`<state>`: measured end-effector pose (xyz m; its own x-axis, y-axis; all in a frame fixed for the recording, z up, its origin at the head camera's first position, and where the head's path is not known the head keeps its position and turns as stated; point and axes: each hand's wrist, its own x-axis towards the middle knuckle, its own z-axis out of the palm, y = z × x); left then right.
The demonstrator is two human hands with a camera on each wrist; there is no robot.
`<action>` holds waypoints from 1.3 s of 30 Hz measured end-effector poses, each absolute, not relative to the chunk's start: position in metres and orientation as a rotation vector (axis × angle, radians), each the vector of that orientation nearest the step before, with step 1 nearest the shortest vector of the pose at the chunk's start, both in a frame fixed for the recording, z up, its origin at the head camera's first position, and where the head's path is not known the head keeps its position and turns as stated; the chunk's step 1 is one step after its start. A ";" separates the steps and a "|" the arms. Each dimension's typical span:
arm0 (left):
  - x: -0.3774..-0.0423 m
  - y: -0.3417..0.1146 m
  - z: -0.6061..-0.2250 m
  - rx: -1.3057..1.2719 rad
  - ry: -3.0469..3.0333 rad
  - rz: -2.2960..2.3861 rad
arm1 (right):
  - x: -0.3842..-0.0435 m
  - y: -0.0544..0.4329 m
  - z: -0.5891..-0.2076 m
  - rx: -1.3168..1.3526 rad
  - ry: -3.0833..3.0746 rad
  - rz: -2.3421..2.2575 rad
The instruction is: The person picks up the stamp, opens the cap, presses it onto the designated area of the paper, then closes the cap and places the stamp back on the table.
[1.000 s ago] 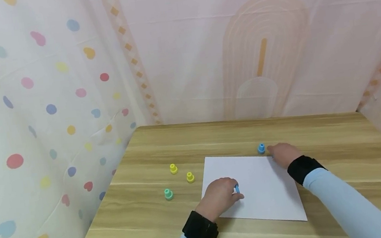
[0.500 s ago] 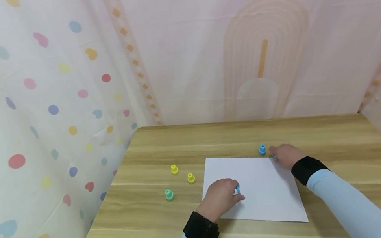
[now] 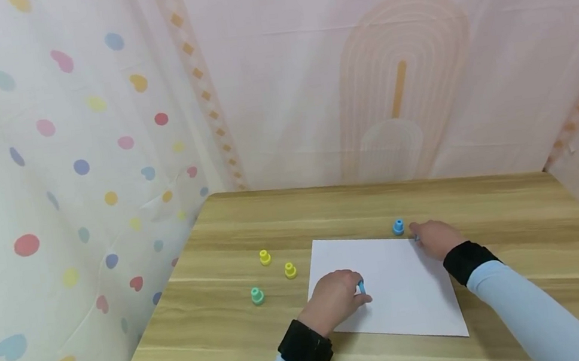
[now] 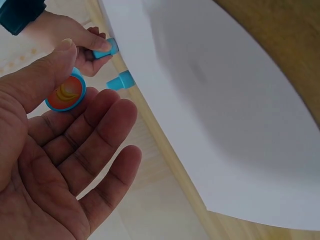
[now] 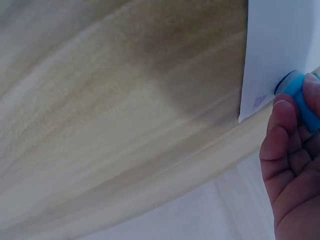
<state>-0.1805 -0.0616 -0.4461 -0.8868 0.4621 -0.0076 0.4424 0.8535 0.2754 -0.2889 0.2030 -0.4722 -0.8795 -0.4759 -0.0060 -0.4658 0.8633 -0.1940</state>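
Observation:
Over the left part of the white paper, my left hand pinches a blue stamp between thumb and fingers. Its round end shows a yellow banana on orange in the left wrist view. My right hand, at the paper's far right corner, grips another blue stamp with the wide end against the sheet. A small purple mark shows on the paper near that corner. One more blue stamp stands just left of my right hand, by the far edge of the paper.
Left of the paper stand two yellow stamps and a green stamp. The wooden table ends at a printed curtain behind, and a dotted curtain hangs along the left side.
Over the last second my right hand has shifted slightly to the right along the paper's far corner, and a bit of its blue stamp shows more. My left hand stays in place.

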 end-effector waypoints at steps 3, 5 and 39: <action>-0.180 -0.062 -0.446 0.717 2.948 0.418 | -0.290 0.201 -0.472 -0.738 2.969 -0.275; -0.180 -0.062 -0.447 0.713 2.944 0.417 | -0.291 0.199 -0.471 -0.740 2.970 -0.264; -0.177 -0.063 -0.450 0.688 2.933 0.451 | -0.299 0.206 -0.478 -0.745 2.942 -0.319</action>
<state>-0.1771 -0.0630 -0.4496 -0.8935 0.4483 -0.0252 0.4200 0.8543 0.3061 -0.2989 0.2061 -0.4778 -0.8771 -0.4790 -0.0356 -0.4602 0.8594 -0.2229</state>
